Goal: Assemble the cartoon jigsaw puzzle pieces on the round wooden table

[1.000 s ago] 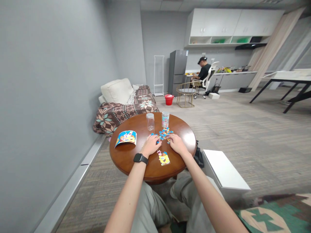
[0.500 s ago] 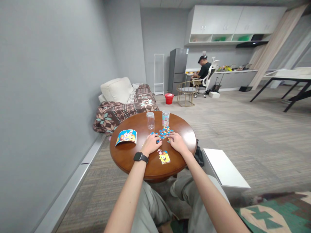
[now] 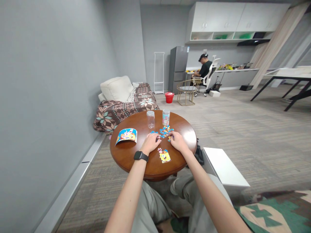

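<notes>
Loose jigsaw puzzle pieces [image 3: 166,130] lie in a heap on the round brown table [image 3: 136,161]. My left hand [image 3: 151,143], with a black watch at the wrist, is at the heap's left side, its fingers curled around a small pinkish puzzle piece. On the right edge of the heap, my right hand [image 3: 177,141] rests with thumb and fingers apart beside some pieces. Nearer to me lies a joined part of the puzzle [image 3: 165,156] with a yellow cartoon face. A curved picture sheet [image 3: 126,135] stands at the left.
Behind the heap stand a clear jar [image 3: 151,119] and a printed can [image 3: 166,117]. A white box [image 3: 224,165] is to the right of the table. A covered sofa [image 3: 126,106] is behind left; a seated person [image 3: 205,68] is farther back.
My left fingers have drawn slightly back and curled in, with a pinkish piece now showing at them. My right fingers have shifted a little at the heap's edge.
</notes>
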A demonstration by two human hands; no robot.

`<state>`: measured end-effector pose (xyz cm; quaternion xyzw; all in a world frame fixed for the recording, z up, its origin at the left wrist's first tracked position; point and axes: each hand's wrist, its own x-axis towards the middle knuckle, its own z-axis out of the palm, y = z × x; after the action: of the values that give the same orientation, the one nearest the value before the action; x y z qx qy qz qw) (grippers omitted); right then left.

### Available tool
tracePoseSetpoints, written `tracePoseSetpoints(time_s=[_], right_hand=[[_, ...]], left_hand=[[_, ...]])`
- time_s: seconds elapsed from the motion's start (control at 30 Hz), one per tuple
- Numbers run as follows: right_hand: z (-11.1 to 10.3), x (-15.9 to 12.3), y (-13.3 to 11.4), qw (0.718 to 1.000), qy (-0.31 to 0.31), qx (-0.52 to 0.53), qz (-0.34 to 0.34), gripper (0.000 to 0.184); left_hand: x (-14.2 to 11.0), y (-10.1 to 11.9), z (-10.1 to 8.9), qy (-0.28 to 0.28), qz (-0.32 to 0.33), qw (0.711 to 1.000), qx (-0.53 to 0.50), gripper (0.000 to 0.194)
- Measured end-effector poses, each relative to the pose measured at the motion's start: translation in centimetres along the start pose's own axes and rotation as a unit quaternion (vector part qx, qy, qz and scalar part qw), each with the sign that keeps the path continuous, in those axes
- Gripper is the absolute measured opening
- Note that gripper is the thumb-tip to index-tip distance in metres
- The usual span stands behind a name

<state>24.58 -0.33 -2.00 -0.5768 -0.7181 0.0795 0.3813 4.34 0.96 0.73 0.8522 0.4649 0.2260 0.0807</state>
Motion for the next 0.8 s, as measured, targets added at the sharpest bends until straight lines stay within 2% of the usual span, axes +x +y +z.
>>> tracePoseSetpoints(time_s=[0.17,0.6,0.8], right_hand=[[0.08,0.05,0.08,1.0,0.009,-0.006,-0.012,0.028],[0.22,0.0,0.16,0.999,0.008,-0.026,-0.034,0.026],[0.09,0.01,0.08,0.999,0.005,-0.028,-0.032,0.025]], left_hand=[[-0.08,0.25,-0.31,0.001,0.0,1.0,0.009,0.015],[0.03,0.14,-0.15,-0.003,-0.005,1.0,0.019,0.029],[0.0,0.2,-0.36,-0.003,0.003,1.0,0.014,0.022]])
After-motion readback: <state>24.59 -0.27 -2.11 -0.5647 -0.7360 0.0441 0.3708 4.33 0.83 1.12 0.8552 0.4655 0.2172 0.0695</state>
